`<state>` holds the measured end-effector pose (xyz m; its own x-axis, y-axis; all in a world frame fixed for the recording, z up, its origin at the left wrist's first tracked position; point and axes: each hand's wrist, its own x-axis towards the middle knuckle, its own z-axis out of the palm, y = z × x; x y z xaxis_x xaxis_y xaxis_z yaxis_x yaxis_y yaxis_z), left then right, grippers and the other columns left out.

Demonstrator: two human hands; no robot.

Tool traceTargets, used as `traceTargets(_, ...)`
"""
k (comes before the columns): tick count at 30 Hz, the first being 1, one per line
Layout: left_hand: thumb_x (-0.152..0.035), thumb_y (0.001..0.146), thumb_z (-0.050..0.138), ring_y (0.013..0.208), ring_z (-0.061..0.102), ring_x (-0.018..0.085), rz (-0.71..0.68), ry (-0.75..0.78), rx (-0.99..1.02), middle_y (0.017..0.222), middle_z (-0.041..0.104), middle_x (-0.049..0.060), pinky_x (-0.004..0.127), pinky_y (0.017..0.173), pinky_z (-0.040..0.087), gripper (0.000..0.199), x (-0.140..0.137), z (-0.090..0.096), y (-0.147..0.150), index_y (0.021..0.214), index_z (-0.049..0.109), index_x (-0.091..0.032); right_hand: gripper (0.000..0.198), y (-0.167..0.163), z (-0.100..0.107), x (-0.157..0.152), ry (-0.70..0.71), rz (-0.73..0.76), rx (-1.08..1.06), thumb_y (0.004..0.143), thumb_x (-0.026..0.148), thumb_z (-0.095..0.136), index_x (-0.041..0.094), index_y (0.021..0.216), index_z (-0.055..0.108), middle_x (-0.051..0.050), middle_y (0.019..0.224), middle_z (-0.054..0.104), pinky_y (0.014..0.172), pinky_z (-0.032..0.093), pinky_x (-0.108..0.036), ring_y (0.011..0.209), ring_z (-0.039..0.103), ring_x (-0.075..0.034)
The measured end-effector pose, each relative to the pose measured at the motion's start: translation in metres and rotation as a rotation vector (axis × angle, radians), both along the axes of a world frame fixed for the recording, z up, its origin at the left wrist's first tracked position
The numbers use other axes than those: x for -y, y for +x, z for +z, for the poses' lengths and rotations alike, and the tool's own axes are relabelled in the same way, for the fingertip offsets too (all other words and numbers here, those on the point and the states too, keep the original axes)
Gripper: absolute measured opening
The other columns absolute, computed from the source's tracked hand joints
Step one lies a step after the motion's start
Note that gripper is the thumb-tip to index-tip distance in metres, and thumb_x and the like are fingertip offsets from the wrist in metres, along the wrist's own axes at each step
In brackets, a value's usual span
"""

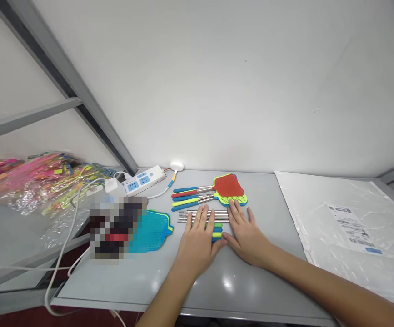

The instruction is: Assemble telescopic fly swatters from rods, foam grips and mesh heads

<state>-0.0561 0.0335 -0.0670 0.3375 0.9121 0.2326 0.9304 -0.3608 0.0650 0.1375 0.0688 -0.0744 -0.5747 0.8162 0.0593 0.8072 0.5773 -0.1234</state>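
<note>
My left hand (pixel 197 243) lies flat with its fingers stretched over several slim metal rods (pixel 185 217). Beside it, my right hand (pixel 251 238) is also open, its fingertips at the rods' right end and touching the lower edge of the fly swatters (pixel 229 186). Between my hands show green, blue and yellow handles (pixel 217 234), partly covered by the left hand. The fly swatters lie stacked just beyond, with red and yellow heads on the right and blue, red and yellow grips on the left. Left of my left hand rest blue swatter heads (pixel 157 231).
A white power strip (pixel 144 179) with plugs and cables stands at the back left, near a small white round device (pixel 177 166). Colourful items in clear plastic bags (pixel 57 181) fill the left side. A white labelled package (pixel 336 218) covers the table's right. Part of the left is pixelated.
</note>
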Motion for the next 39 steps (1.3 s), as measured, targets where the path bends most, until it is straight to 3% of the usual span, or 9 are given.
traceTargets(13, -0.061, 0.094, 0.038, 0.144, 0.031, 0.034, -0.020, 0.023, -0.003, 0.154, 0.037, 0.019, 0.055, 0.112, 0.030, 0.073, 0.003, 0.003, -0.002, 0.146, 0.041, -0.011, 0.079, -0.004, 0.004, 0.002, -0.043, -0.030, 0.011, 0.097, 0.062, 0.022, 0.005, 0.151, 0.029, -0.018, 0.162, 0.010, 0.115, 0.018, -0.062, 0.150, 0.004, -0.033)
traceTargets(16, -0.064, 0.093, 0.037, 0.144, 0.029, 0.035, -0.014, 0.015, 0.006, 0.155, 0.035, 0.019, 0.057, 0.112, 0.031, 0.075, 0.003, 0.004, -0.002, 0.147, 0.040, -0.012, 0.075, 0.000, 0.019, -0.003, -0.056, -0.061, 0.022, 0.097, 0.061, 0.025, 0.006, 0.146, 0.040, -0.019, 0.161, 0.019, 0.113, 0.019, -0.063, 0.148, 0.015, -0.036)
traceTargets(20, -0.064, 0.093, 0.038, 0.147, 0.023, 0.035, 0.008, -0.003, 0.033, 0.158, 0.029, 0.018, 0.060, 0.114, 0.026, 0.075, 0.005, 0.006, -0.002, 0.149, 0.036, -0.014, 0.046, -0.001, 0.047, -0.019, -0.005, -0.021, -0.021, 0.101, 0.042, 0.032, 0.016, 0.121, 0.064, -0.016, 0.148, 0.046, 0.108, 0.033, -0.056, 0.136, 0.042, -0.032)
traceTargets(22, -0.063, 0.094, 0.038, 0.148, 0.020, 0.033, 0.018, -0.007, 0.062, 0.159, 0.026, 0.016, 0.060, 0.115, 0.023, 0.073, 0.007, 0.008, -0.002, 0.150, 0.034, -0.016, 0.038, -0.007, 0.057, -0.034, 0.023, 0.024, -0.057, 0.101, 0.032, 0.034, 0.018, 0.112, 0.067, -0.014, 0.135, 0.057, 0.098, 0.043, -0.046, 0.120, 0.055, -0.027)
traceTargets(25, -0.059, 0.096, 0.037, 0.148, 0.019, 0.033, 0.020, 0.002, 0.120, 0.160, 0.024, 0.014, 0.060, 0.116, 0.022, 0.069, 0.010, 0.015, -0.004, 0.150, 0.033, -0.016, 0.032, -0.026, 0.060, -0.065, 0.056, 0.101, -0.074, 0.101, 0.028, 0.038, 0.018, 0.110, 0.067, -0.012, 0.125, 0.061, 0.088, 0.047, -0.037, 0.108, 0.060, -0.023)
traceTargets(31, -0.035, 0.100, 0.038, 0.146, 0.028, 0.028, 0.060, 0.079, 0.318, 0.152, 0.042, 0.012, 0.057, 0.119, 0.019, 0.045, 0.016, 0.024, -0.016, 0.138, 0.047, -0.013, 0.018, -0.069, 0.047, -0.116, 0.109, 0.228, -0.047, 0.096, 0.026, 0.050, 0.019, 0.101, 0.066, -0.009, 0.114, 0.065, 0.086, 0.043, -0.035, 0.101, 0.060, -0.023)
traceTargets(35, -0.024, 0.098, 0.039, 0.140, 0.040, 0.024, 0.093, 0.150, 0.489, 0.139, 0.058, 0.011, 0.052, 0.119, 0.023, 0.034, 0.018, 0.025, -0.023, 0.128, 0.054, -0.015, 0.018, -0.078, 0.046, -0.119, 0.165, 0.257, -0.038, 0.096, 0.021, 0.047, 0.018, 0.090, 0.063, -0.010, 0.100, 0.066, 0.087, 0.040, -0.038, 0.095, 0.060, -0.024)
traceTargets(39, -0.019, 0.096, 0.040, 0.132, 0.050, 0.022, 0.090, 0.207, 0.623, 0.132, 0.063, 0.009, 0.050, 0.117, 0.028, 0.028, 0.021, 0.027, -0.022, 0.119, 0.057, -0.018, 0.023, -0.065, 0.053, -0.114, 0.212, 0.258, -0.048, 0.096, 0.013, 0.038, 0.017, 0.091, 0.059, -0.008, 0.082, 0.066, 0.098, 0.033, -0.044, 0.081, 0.060, -0.022)
